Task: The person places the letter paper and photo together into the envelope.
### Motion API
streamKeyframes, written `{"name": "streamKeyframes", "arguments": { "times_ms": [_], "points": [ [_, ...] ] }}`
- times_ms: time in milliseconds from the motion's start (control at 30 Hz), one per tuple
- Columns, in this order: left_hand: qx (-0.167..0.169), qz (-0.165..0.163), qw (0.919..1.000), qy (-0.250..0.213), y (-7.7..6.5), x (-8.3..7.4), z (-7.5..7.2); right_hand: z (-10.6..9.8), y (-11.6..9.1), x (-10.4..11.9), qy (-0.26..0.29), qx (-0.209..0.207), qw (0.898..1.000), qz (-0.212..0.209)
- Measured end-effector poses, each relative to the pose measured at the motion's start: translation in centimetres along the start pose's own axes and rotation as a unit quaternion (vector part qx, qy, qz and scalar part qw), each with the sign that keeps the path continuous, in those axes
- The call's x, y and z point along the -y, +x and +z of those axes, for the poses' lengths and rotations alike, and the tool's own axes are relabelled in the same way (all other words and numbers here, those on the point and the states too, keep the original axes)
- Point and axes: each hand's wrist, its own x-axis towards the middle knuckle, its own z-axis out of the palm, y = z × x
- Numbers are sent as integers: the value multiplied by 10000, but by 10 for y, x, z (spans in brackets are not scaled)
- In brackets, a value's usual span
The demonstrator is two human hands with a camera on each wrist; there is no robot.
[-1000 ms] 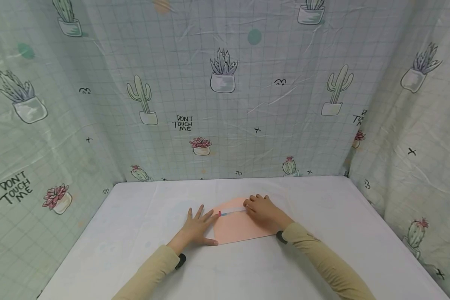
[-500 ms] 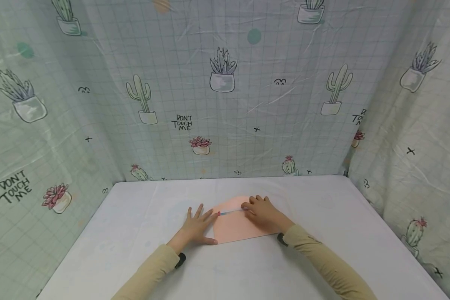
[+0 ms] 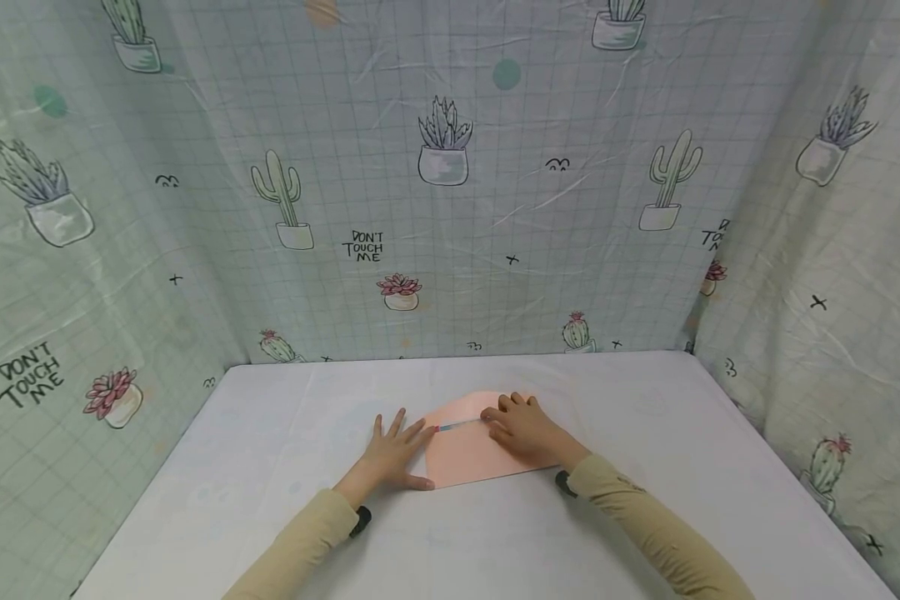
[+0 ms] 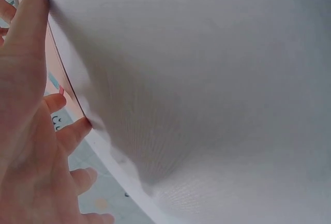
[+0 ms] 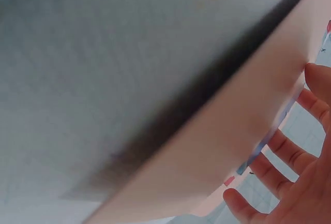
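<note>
A peach-coloured paper, outlined like an envelope with a raised flap (image 3: pixel 457 460), lies on the white table. Across it runs a narrow bluish strip (image 3: pixel 457 424) with a red end at the left. My left hand (image 3: pixel 392 457) rests at the paper's left edge, its fingers spread and straight; one fingertip is by the red end, and the thumb lies at the lower left corner. Over the right part of the paper, my right hand (image 3: pixel 523 427) has bent fingers touching the strip. The right wrist view shows its spread fingers (image 5: pixel 292 154) along the strip and its thumb on the paper.
White cloth covers the table (image 3: pixel 270 500). Behind it and along both sides hangs a sheet (image 3: pixel 450 217) printed with cacti. Dark bands (image 3: pixel 361 522) sit on the wrists at the sleeve ends.
My right hand has shifted slightly left along the strip. The left hand stays almost still, and the paper has barely moved.
</note>
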Motion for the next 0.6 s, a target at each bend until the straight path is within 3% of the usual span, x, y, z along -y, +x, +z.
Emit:
{"name": "streamKeyframes", "arguments": {
  "times_ms": [233,600],
  "points": [
    [-11,34,10000,-51,-1,-1,-1,1,0,-1,-60,-116,9997,-222],
    [109,-137,9998,56,2,-3,-3,-1,3,2,-116,123,9992,-363]
  ]
}}
